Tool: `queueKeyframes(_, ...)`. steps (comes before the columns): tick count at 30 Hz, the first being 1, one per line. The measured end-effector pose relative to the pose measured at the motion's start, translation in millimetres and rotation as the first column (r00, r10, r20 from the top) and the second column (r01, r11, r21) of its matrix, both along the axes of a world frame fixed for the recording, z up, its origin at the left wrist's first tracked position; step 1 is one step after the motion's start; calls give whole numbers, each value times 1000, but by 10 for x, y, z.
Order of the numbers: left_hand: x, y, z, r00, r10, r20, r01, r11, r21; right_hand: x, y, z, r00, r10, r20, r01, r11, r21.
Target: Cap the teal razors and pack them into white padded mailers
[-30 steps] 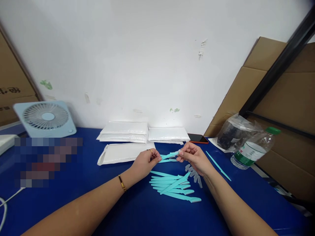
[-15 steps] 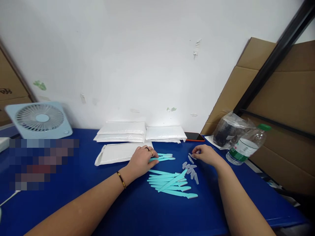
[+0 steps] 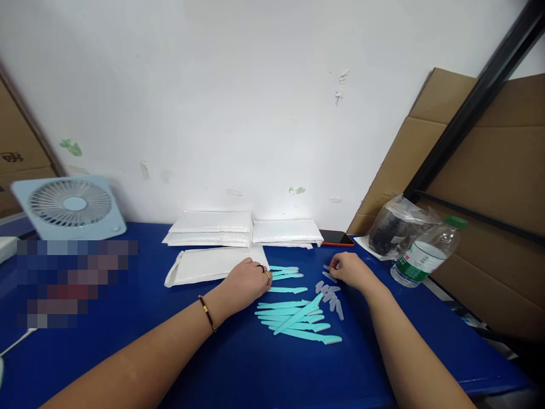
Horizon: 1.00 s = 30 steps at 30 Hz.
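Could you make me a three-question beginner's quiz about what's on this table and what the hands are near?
1. Pick one: which hand is at the clear blade covers? A) left B) right
2. True or false: one turquoise eyebrow razor lies diagonally across several others.
3. Fill in: the plastic bottle at the right of the table has a ____ cap.

Key: 1. B, the right hand. 2. True. 3. green.
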<state>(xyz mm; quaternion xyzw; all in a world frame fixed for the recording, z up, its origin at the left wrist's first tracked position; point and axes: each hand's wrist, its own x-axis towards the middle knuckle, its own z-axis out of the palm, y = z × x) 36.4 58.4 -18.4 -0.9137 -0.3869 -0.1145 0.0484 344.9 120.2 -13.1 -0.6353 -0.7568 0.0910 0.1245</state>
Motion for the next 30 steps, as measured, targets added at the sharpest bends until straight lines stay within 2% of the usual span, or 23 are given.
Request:
queueKeyframes(4, 12, -34, 17, 999, 7, 50, -5, 999, -39, -44, -73, 79, 976, 102, -191, -104, 995, 3)
queueKeyframes(8, -2, 2, -27, 997, 54, 59, -51, 997, -58, -149, -201, 143, 873, 281, -398, -330, 942, -60)
queueKeyframes(11, -37, 43, -45, 995, 81, 64, -77, 995, -56, -263, -266, 131, 826, 392, -406, -467, 878, -103)
queueKeyframes(13, -59, 57, -39, 994, 87, 69, -83, 994, -65, -320, -279, 108, 810, 444, -384, -513, 853, -97)
queueKeyframes(17, -76, 59, -20, 993, 81, 85, -74, 994, -83, -356, -266, 75, 806, 469, -361, -503, 864, -1)
queueKeyframes(25, -76, 80, -42, 988, 79, 133, -62, 990, -127, -402, -226, 24, 837, 492, -241, -502, 865, 24)
queueKeyframes(30, -70, 90, -32, 988, 93, 126, -77, 989, -125, -456, -200, 1, 836, 502, -223, -502, 863, 60)
